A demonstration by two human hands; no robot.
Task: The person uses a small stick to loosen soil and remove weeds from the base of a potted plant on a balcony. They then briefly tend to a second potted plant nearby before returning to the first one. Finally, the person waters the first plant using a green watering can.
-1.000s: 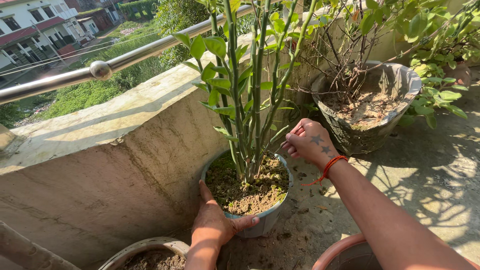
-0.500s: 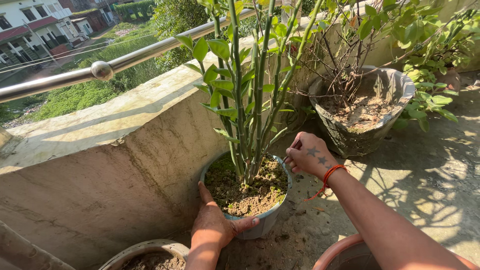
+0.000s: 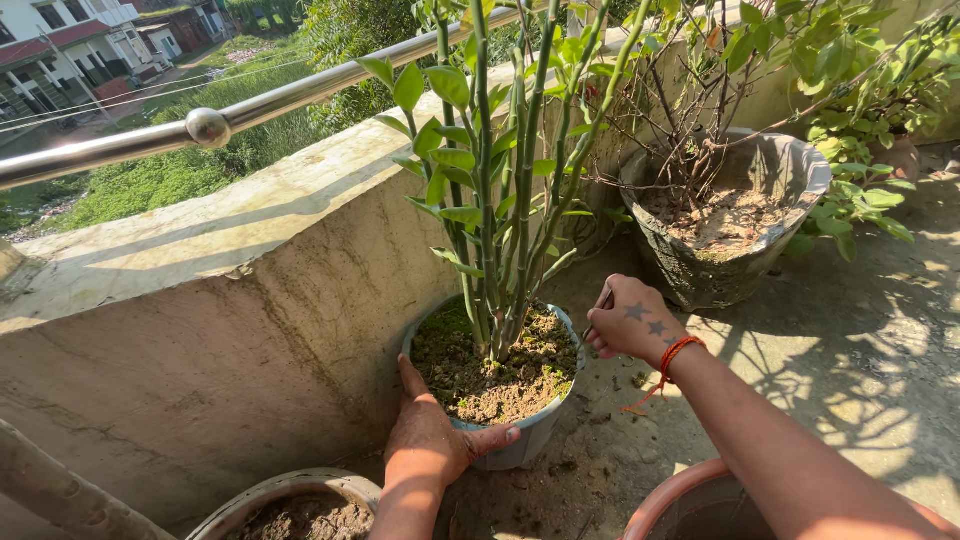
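**A:** While the left hand grips the near rim of the grey pot, fingers spread along the outside and thumb hooked over the edge onto the soil, what is the right one doing?

**B:** The right hand sits at about three o'clock from the pot, just beside the rim. Its fingers are curled together around something thin and dark; I cannot tell what, as only a tip shows.

**A:** So which step is this?

**B:** I judge it to be tending the soil around the green stems, with the pot steadied. The pot stands on the concrete floor, close against the low wall.

**A:** And what does the next move call for?

**B:** Probably a firm hold on the rim and a careful approach from three o'clock, so the stems are not knocked.

**A:** Count things for me.

**B:** Two hands, one orange wrist thread. Four pots at least: the held one, a big pot of dry twigs at one o'clock, a soil-filled pot at seven o'clock, and a terracotta rim at five o'clock. One steel rail along the wall.
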